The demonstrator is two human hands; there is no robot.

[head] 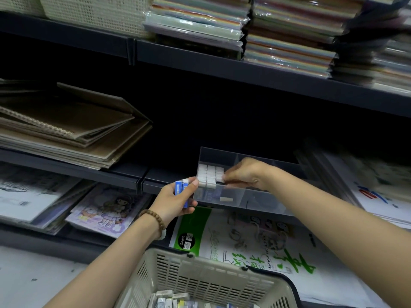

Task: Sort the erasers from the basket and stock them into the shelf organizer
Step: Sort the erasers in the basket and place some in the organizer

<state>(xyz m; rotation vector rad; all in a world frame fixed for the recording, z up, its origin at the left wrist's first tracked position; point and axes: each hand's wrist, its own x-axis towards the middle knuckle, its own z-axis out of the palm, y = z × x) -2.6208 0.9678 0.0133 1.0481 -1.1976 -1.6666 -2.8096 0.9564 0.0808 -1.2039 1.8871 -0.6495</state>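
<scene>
Head view: the stocking is judged to be well under way but not finished. A block of white erasers [210, 175] is already stood in tidy rows in the left compartment of the clear organizer [255, 203], which sits on the dark shelf [89, 172]. The compartments to its right appear unfilled, and one loose white piece [226, 199] is seen lying low at the front wall. The right hand [244, 174] is reached into the organizer, its bent fingers [227, 177] set against the right edge of the block. Whether an eraser is pinched or only pressed home cannot be told. A few blue-sleeved erasers [183, 192] are gripped in the curled fingers [194, 182] of the left hand [171, 203], held just beside the organizer's left wall. Many more mixed erasers [169, 301] are left in the cream basket [200, 276], so most of the sorting is judged to remain.

The surroundings are a shop's stationery shelving. Brown-covered sketchbooks [66, 125] are piled to the left on the same shelf. Wrapped packs of coloured paper [289, 41] are stacked on the shelf above. Colouring books [106, 207] and a sketch paper pad [266, 247] are laid on the sloped shelf below. A pale floor [33, 274] is seen at lower left.
</scene>
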